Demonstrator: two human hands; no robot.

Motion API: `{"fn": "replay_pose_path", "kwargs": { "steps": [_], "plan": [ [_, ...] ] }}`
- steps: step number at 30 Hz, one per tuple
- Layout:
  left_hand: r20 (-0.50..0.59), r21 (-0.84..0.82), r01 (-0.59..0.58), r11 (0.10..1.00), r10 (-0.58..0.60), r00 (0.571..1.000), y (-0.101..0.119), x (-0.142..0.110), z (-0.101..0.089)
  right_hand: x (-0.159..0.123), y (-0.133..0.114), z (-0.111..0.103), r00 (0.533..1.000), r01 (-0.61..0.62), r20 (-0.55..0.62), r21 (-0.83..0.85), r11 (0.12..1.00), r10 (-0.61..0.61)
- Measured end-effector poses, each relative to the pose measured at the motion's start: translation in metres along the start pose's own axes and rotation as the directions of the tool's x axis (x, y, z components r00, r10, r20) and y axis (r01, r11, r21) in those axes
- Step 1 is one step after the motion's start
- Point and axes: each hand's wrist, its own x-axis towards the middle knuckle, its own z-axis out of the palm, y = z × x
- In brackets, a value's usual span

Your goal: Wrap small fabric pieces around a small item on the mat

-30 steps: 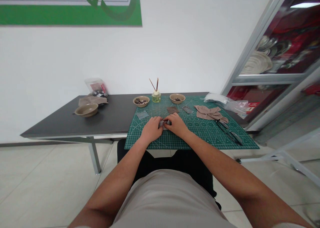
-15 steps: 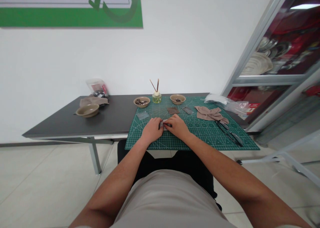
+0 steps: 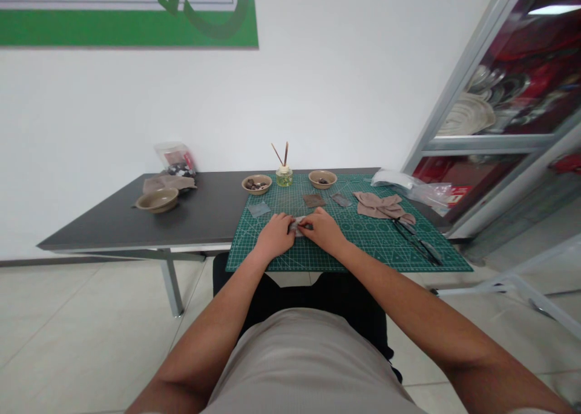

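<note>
My left hand [image 3: 275,236] and my right hand [image 3: 323,229] meet over the green cutting mat [image 3: 363,247], fingers curled. Between their fingertips both pinch a small grey piece of cloth [image 3: 299,225] with something dark at its right end that I cannot make out. Three small flat cloth squares lie just beyond the hands: a grey one [image 3: 259,209], a brown one [image 3: 313,200] and another grey one [image 3: 341,200].
Two tan bowls with dark bits [image 3: 256,184] [image 3: 322,178] flank a small glass bottle with sticks [image 3: 284,175]. Beige cloth [image 3: 381,206] and black scissors [image 3: 417,241] lie at the mat's right. Another bowl [image 3: 157,200] and a plastic bag [image 3: 176,159] sit on the dark table [image 3: 136,220].
</note>
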Motion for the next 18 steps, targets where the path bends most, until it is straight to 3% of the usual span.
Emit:
{"fn": "replay_pose_path", "kwargs": {
  "steps": [3,8,14,18],
  "plan": [
    [0.001,-0.004,-0.017,1.000,0.017,1.000,-0.0003,-0.0002,-0.0005,0.0021,-0.0004,0.0001,0.999,-0.047,-0.011,-0.009,0.999,0.047],
    [0.022,0.002,-0.023,1.000,0.023,0.999,0.0001,-0.0007,-0.0029,0.0007,-0.0017,-0.0029,0.999,0.021,0.030,0.024,1.000,-0.022],
    [0.050,0.026,-0.017,1.000,0.016,0.999,0.0019,-0.0011,-0.0046,0.0033,-0.0028,-0.0038,0.995,-0.096,-0.003,-0.027,0.995,0.096],
    [0.056,0.011,-0.023,1.000,0.022,0.998,0.0010,-0.0009,-0.0046,0.0006,-0.0046,-0.0015,1.000,0.002,0.020,-0.004,1.000,-0.002]
  ]
}}
